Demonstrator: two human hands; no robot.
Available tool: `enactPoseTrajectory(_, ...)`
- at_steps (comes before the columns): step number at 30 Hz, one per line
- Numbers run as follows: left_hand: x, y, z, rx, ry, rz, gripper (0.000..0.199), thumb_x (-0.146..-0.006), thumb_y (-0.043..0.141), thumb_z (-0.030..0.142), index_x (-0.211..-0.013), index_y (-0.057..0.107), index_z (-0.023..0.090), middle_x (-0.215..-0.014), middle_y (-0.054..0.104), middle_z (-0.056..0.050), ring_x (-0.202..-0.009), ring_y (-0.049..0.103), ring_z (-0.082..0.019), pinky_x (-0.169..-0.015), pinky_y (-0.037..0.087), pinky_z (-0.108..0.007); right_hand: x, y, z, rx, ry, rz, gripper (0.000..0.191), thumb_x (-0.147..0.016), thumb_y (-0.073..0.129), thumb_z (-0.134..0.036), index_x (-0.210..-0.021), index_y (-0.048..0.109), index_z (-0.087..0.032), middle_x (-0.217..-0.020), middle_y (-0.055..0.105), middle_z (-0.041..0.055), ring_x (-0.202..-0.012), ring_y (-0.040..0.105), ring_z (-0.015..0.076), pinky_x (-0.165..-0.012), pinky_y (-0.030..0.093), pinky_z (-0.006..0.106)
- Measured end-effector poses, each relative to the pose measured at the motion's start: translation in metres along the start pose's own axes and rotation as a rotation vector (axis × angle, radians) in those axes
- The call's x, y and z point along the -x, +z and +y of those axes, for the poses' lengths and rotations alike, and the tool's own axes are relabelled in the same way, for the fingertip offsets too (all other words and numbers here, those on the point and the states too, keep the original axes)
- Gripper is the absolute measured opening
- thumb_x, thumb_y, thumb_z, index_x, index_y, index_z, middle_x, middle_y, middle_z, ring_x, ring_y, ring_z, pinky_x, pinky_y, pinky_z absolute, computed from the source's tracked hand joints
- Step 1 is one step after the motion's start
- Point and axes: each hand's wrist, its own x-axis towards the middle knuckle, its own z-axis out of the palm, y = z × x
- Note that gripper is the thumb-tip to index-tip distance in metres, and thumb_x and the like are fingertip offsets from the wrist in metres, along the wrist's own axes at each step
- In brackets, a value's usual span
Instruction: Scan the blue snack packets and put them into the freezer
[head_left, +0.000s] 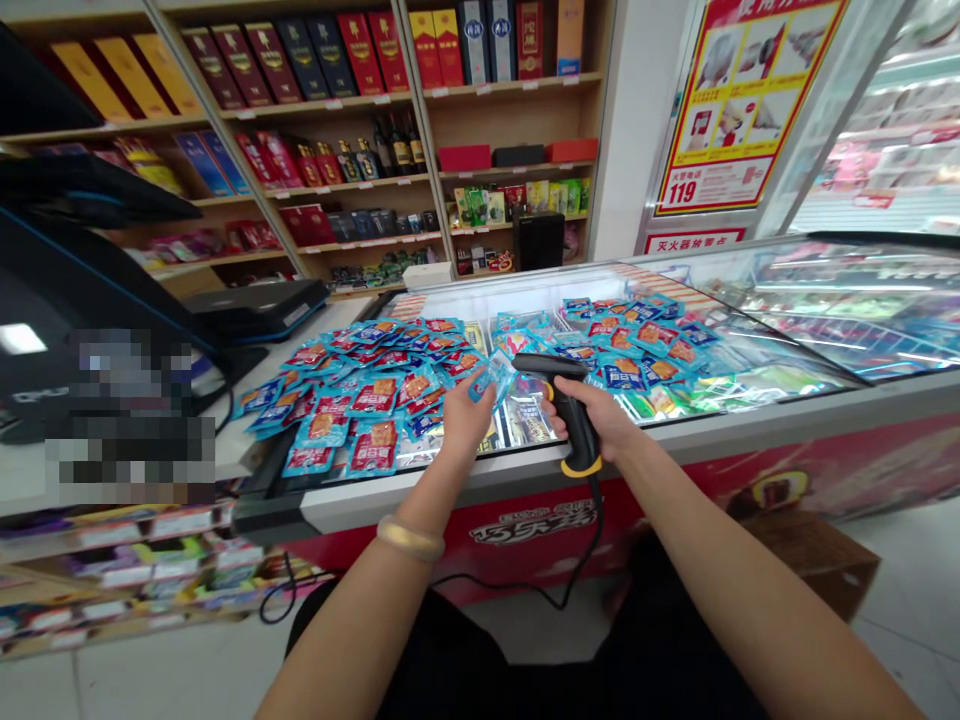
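My left hand, with a gold bangle on its wrist, grips a small blue snack packet in front of the scanner's head. In my right hand is a black and yellow barcode scanner, held upright by its handle and pointing left at the packet. The scanner's cable hangs down and runs off to the left. A heap of blue and red snack packets lies on the glass top of the freezer to the left of my hands. A second heap of packets lies to the right, beyond the scanner.
A chest freezer with a red front stretches across the view. At the left, a checkout screen stands on the counter. Shelves of boxes and bottles line the back wall. A brown cardboard box sits on the floor at right.
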Motion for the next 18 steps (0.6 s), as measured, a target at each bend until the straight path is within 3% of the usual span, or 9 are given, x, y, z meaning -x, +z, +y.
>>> enactPoseTrajectory(4, -0.002, 0.001, -0.001, -0.006, 0.009, 0.011, 0.042, -0.076, 0.067, 0.028, -0.114, 0.072, 0.012, -0.075, 0.072, -0.003, -0.068, 0.063, -0.018, -0.072, 0.054, -0.032, -0.001, -0.002, 0.001, 0.01, -0.003, -0.007, 0.027, -0.076, 0.073, -0.039, -0.075, 0.059, -0.015, -0.061, 0.058, -0.001, -0.044, 0.049, 0.0071, -0.04, 0.041, 0.018)
enactPoseTrajectory(11, 0.002, 0.001, 0.002, -0.069, -0.018, 0.0, 0.042, -0.08, 0.062, 0.03, -0.118, 0.069, 0.013, -0.064, 0.066, 0.001, -0.052, 0.056, -0.014, -0.061, 0.052, -0.03, -0.001, -0.004, 0.002, -0.013, -0.019, 0.018, 0.026, -0.075, 0.072, -0.038, -0.078, 0.06, -0.016, -0.061, 0.057, -0.0014, -0.045, 0.049, 0.0073, -0.04, 0.041, 0.017)
enactPoseTrajectory(15, 0.002, -0.016, 0.008, -0.142, 0.178, 0.039, 0.038, -0.087, 0.054, 0.029, -0.12, 0.068, 0.018, -0.096, 0.075, -0.005, -0.082, 0.069, -0.02, -0.08, 0.056, -0.035, -0.004, -0.001, 0.002, -0.068, -0.008, 0.032, 0.023, -0.078, 0.069, -0.037, -0.078, 0.06, -0.017, -0.062, 0.057, -0.0014, -0.044, 0.048, 0.0074, -0.039, 0.041, 0.018)
enactPoseTrajectory(18, -0.007, -0.048, 0.011, -0.267, 0.377, 0.065, 0.038, -0.091, 0.048, 0.027, -0.124, 0.066, 0.02, -0.12, 0.07, -0.007, -0.107, 0.066, -0.021, -0.096, 0.052, -0.036, -0.012, 0.01, 0.006, -0.107, 0.002, 0.024, 0.022, -0.079, 0.068, -0.037, -0.076, 0.059, -0.017, -0.061, 0.056, -0.0018, -0.044, 0.047, 0.0073, -0.039, 0.041, 0.018)
